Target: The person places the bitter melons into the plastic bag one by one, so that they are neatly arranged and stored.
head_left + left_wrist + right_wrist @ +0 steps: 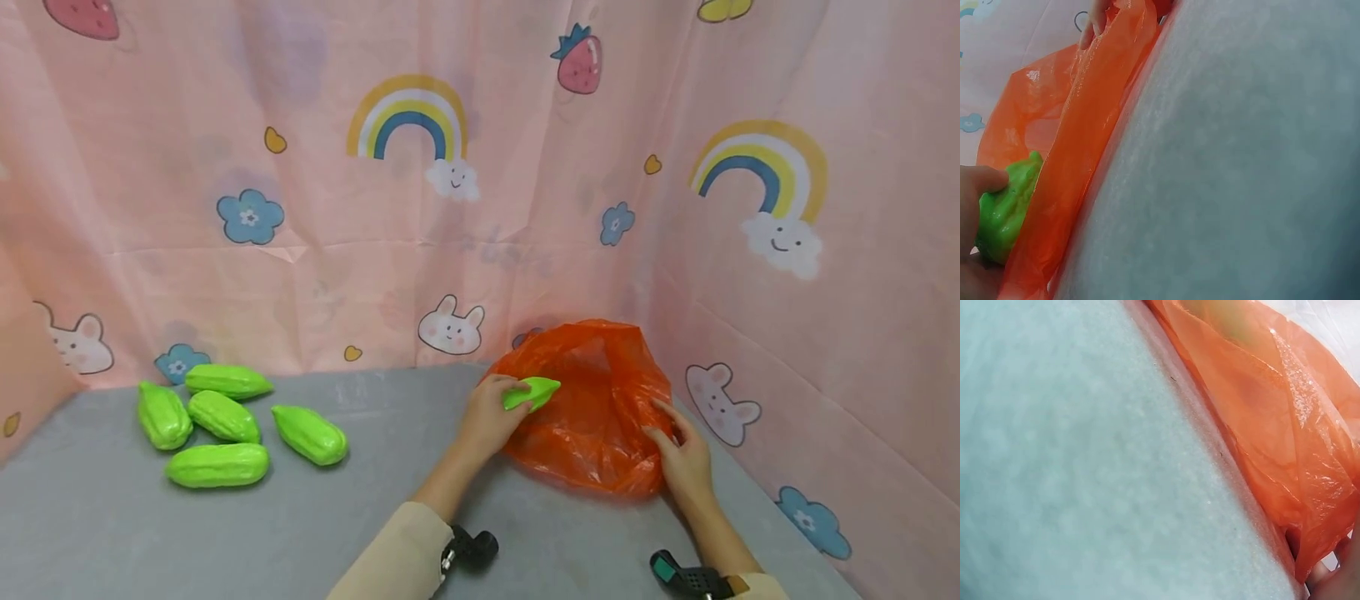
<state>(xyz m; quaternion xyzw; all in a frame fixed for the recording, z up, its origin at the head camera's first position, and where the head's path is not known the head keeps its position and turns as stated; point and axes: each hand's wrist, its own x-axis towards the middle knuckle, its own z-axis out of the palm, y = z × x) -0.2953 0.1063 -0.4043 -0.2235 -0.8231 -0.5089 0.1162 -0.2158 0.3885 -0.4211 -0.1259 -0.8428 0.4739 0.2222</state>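
Observation:
My left hand (491,417) grips a bright green bitter melon (534,393), glossy and pointed at one end, at the mouth of an orange plastic bag (592,450). In the left wrist view the ridged melon (1011,209) sits between thumb and fingers, partly behind the bag's near edge (1079,150). My right hand (686,458) pinches the bag's right edge, with the mouth spread wide towards me. Thin orange film (1285,425) fills the right side of the right wrist view, and a blurred green patch shows through it.
Several more green bitter melons (223,417) lie in a loose group on the left of the grey tabletop (337,533). A pink printed curtain (525,183) stands behind the table and along its right side, close to the bag.

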